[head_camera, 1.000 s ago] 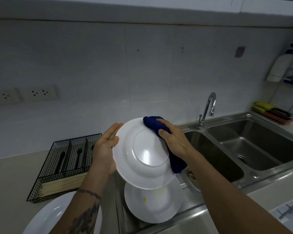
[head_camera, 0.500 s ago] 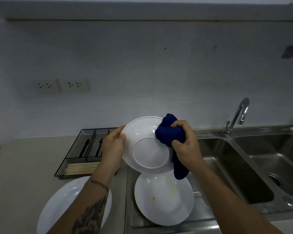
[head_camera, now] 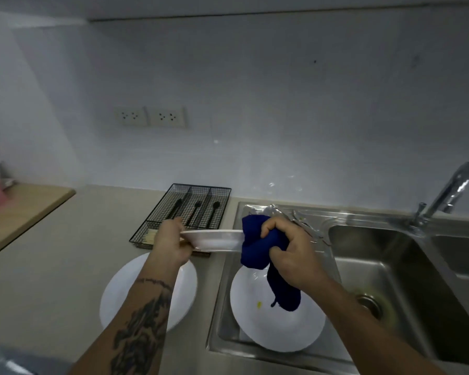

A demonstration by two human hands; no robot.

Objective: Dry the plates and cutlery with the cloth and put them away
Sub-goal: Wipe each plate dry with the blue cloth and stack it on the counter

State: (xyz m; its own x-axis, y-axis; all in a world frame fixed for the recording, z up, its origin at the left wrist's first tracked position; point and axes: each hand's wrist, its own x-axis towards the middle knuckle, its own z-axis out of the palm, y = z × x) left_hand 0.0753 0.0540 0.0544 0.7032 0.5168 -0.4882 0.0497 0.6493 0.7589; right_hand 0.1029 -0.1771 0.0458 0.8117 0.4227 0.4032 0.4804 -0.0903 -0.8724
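Note:
My left hand (head_camera: 171,244) grips the left rim of a white plate (head_camera: 214,239), held level and seen edge-on above the counter. My right hand (head_camera: 290,250) is closed on a dark blue cloth (head_camera: 257,247) bunched against the plate's right rim, with a tail hanging down. Below it, a second white plate (head_camera: 268,328) with a small yellow speck lies on the sink's draining board. A third white plate (head_camera: 184,282) lies on the counter under my left forearm. Some metal cutlery (head_camera: 303,226) lies on the draining board behind my right hand.
A black wire cutlery tray (head_camera: 192,209) with dark utensils stands on the beige counter (head_camera: 52,266) behind the plates. The steel double sink (head_camera: 390,266) and tap (head_camera: 444,196) are at the right. A wooden board (head_camera: 19,215) lies at the far left. Wall sockets (head_camera: 152,117) sit above.
The plate has turned from facing me with its underside to lying level. Both hands moved left with it, the cloth now bunched at its right rim. My view swung left.

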